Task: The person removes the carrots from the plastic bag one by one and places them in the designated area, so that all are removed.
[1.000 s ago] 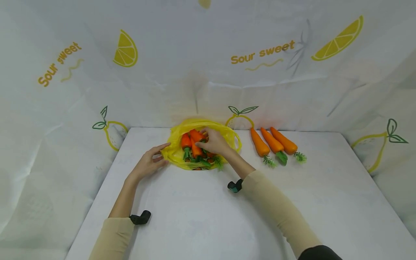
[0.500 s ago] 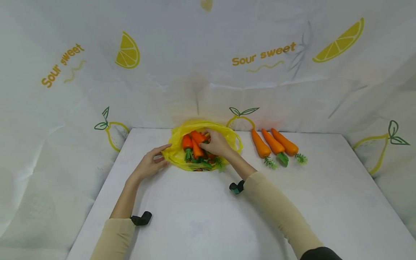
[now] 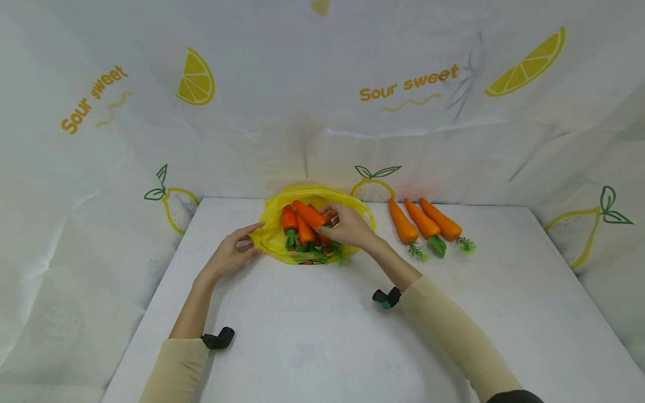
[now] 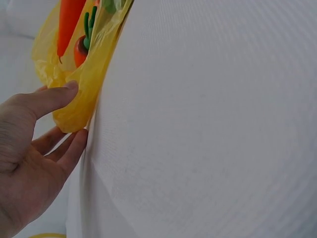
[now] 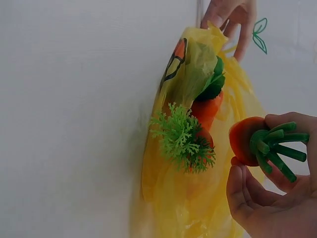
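Observation:
On the white table lies a yellow plastic bag (image 3: pixel 268 238), its mouth facing me and several orange carrots inside. My left hand (image 3: pixel 230 258) holds the bag's left edge, thumb on top and fingers below in the left wrist view. At the bag's mouth my right hand (image 3: pixel 349 226) pinches a carrot (image 3: pixel 308 212) near its thick end. The right wrist view shows the stubby green stalks of this carrot (image 5: pixel 243 141) pointing towards my palm. Two carrots (image 3: pixel 289 219) (image 3: pixel 305 230) lie beside it in the bag; others are partly hidden. Feathery green leaves (image 5: pixel 181 136) hang over the bag's rim.
Right of the bag, three carrots (image 3: pixel 403 223) (image 3: pixel 422 218) (image 3: pixel 441 220) lie side by side, leafy ends towards me. A white sheet with lemon prints (image 3: pixel 282 129) stands behind the table (image 3: pixel 302 330).
My right hand has shifted right and a little towards me, drawing its carrot partly clear of the others. My left hand stays at the bag's edge.

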